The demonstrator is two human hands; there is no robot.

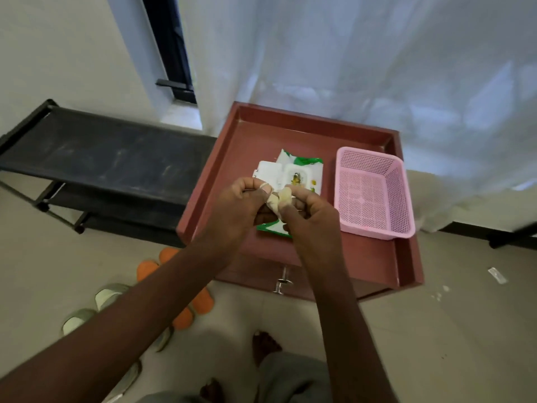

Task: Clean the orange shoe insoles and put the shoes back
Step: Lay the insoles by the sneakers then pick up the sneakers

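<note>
Over the reddish-brown cabinet top, we see both hands meeting above a pack of wet wipes whose white flip lid stands open. The left hand and the right hand each have fingers curled, pinching a small crumpled wipe between them; the wipe looks yellowish-white, though it is bunched so tightly that we cannot tell how it is folded. The pack lies flat on the cabinet top, partly hidden under the hands. Just to its right sits a pink perforated basket, near the cabinet's right edge. On the floor at the near left, the orange insoles lie apart from the hands, some partly hidden by the left forearm, and beside them are the pale green shoes. Farther left stands a black shoe rack against the wall. A white curtain hangs behind the cabinet, at the far side.
</note>
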